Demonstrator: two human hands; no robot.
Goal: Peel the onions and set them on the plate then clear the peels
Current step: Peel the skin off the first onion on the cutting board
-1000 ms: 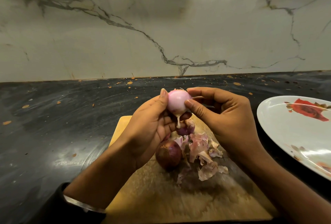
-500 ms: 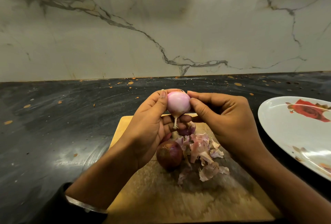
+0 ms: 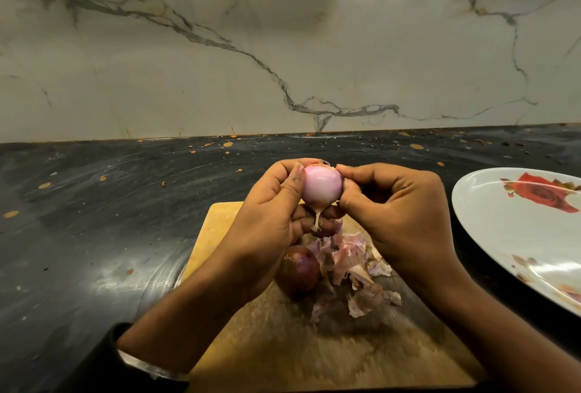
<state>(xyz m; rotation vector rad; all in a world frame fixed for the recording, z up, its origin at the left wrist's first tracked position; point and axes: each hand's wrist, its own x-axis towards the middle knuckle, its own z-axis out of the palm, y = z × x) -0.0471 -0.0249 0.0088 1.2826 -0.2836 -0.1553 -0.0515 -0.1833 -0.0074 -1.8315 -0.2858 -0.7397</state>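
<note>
Fingers [image 3: 297,177] of both hands are curled around the pale pink peeled onion [image 3: 322,186] above the wooden chopping board [image 3: 220,223]; remaining skin should be pinched off gently.

Wooden board [image 3: 270,348] – matt; plate [image 3: 490,223] – glossy

Home kitchen. Dark stone counter [image 3: 94,235] with marble-veined wall [image 3: 283,46] behind at 12 o'clock; wooden chopping board [image 3: 283,345] at 6, onion peels [image 3: 355,267] on it; rose-printed plate [image 3: 503,235] at 3.
</note>
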